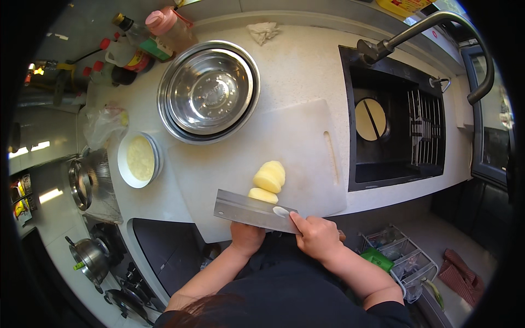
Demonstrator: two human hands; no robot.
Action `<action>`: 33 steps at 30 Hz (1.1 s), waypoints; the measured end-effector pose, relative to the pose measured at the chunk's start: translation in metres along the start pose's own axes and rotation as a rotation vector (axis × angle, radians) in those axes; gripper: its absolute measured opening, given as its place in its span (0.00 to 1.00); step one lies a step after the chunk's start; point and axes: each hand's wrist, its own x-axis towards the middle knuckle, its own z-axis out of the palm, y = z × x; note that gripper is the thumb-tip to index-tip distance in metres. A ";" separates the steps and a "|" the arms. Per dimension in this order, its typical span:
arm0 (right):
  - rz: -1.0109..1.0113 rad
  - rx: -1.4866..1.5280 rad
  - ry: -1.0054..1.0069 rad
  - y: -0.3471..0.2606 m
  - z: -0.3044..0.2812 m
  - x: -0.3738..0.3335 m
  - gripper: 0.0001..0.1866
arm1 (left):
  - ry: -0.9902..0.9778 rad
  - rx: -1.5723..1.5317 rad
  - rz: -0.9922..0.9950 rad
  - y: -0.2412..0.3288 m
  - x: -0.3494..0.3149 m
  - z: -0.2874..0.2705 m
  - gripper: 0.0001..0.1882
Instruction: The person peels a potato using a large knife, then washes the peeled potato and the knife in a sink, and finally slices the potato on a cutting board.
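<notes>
My right hand (318, 237) is closed round the handle of a cleaver (246, 211), whose broad steel blade lies tilted over the near part of a white cutting board (219, 169). Right beyond the blade is a thick pale-yellow slice (263, 195), which looks like peeled potato. Several more potato slices (268, 176) lean together in a short stack just behind it. My left hand (247, 238) is at the board's near edge, under the blade's left part. The blade covers its fingers, so what they touch is hidden.
Nested steel bowls (210, 90) stand at the board's far left corner. A white bowl with pale-yellow contents (140, 158) sits left of the board. Bottles (131, 54) crowd the back left. To the right is a black sink (377, 158) with a curved faucet (426, 24).
</notes>
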 end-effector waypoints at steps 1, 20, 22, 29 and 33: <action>-0.003 0.000 0.004 0.001 0.001 -0.001 0.21 | -0.034 0.021 -0.001 0.000 -0.001 -0.001 0.18; 0.030 0.052 -0.037 0.004 0.001 0.007 0.18 | 0.030 0.060 -0.014 -0.004 -0.008 0.007 0.24; 0.037 0.041 -0.068 0.004 -0.002 0.008 0.17 | -0.032 0.068 -0.026 -0.014 -0.015 0.014 0.24; 0.119 -0.019 -0.211 0.011 -0.020 -0.005 0.15 | -0.083 0.042 -0.046 -0.018 -0.019 0.016 0.24; 0.128 -0.048 -0.259 0.016 -0.030 -0.008 0.13 | -0.010 0.034 -0.012 -0.012 -0.013 0.013 0.22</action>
